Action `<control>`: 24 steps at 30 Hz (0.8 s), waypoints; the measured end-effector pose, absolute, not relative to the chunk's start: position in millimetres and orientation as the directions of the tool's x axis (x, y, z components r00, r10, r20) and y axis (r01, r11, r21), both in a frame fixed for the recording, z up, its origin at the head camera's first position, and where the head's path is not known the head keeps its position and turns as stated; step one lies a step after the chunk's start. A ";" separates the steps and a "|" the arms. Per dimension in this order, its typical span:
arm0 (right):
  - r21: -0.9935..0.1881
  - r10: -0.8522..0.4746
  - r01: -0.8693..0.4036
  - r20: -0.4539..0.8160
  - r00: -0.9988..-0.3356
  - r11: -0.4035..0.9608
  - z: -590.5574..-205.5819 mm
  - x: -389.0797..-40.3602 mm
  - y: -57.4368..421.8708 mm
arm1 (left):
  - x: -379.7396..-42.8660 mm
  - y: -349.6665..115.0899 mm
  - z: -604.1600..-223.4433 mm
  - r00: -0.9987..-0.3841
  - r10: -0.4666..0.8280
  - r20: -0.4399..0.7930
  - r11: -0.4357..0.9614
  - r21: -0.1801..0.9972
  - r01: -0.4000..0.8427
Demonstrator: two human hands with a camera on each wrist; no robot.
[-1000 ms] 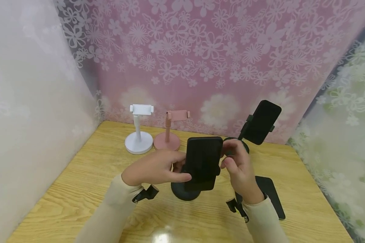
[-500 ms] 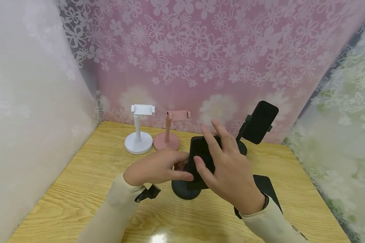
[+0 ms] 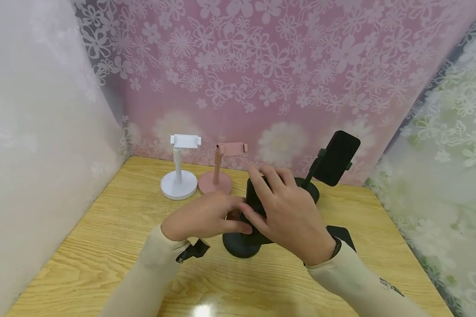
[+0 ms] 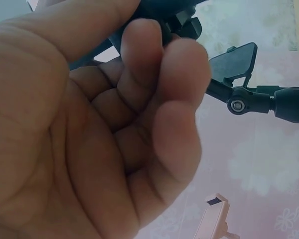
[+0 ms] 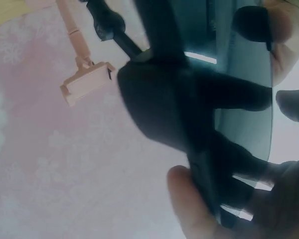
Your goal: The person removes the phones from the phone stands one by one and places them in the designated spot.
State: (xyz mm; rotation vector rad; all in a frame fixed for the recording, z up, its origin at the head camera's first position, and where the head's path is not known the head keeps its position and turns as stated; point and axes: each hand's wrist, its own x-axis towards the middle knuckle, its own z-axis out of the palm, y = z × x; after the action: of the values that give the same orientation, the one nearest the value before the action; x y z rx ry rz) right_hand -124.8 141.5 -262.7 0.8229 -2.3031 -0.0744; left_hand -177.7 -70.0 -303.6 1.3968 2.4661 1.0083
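A black phone (image 3: pixel 254 193) sits upright, slightly tilted, in the clamp of a black phone stand (image 3: pixel 241 247) at the middle of the table. My left hand (image 3: pixel 206 218) grips the stand's clamp at the phone's left side, thumb in front and fingers curled behind. Across the phone's front lies my right hand (image 3: pixel 289 215), its fingers bent over the top edge and its thumb near the left edge. From the right wrist, the clamp's back (image 5: pixel 152 102) shows, and one fingertip (image 5: pixel 184 191) wraps behind the phone. Most of the screen is hidden by the right hand.
A white phone stand (image 3: pixel 178 185) and a pink phone stand (image 3: pixel 215 182) stand at the back left. Behind the right hand, another black stand holds a second phone (image 3: pixel 337 158). A flat black slab (image 3: pixel 343 235) lies under the right forearm. Patterned curtains enclose the table.
My right hand has moved left from the phone's right edge across its front, and its spread fingers have bent over the top. The left hand keeps its hold.
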 end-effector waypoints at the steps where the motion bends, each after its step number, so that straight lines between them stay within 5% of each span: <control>1: 0.278 -0.583 -0.534 0.580 -0.569 0.798 -262.3 -126.0 140.9 | -177.9 -69.7 -303.6 -0.560 0.803 0.204 0.346 0.606 0.716; 17: 0.281 -0.531 -0.489 0.682 -0.503 0.826 -271.0 -140.9 133.0 | -178.9 -68.1 -306.2 -0.610 0.755 0.241 0.327 0.668 0.669; 24: 0.209 -0.464 -0.479 0.724 -0.510 0.852 -277.9 -141.9 137.1 | -188.4 -61.9 -313.9 -0.568 0.774 0.280 0.182 0.761 0.623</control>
State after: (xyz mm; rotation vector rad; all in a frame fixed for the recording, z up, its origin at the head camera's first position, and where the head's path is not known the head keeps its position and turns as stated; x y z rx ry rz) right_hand -141.9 137.1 -277.9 0.6824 -2.1840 0.0223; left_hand -188.4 -61.9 -313.9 1.3641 2.2793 1.3343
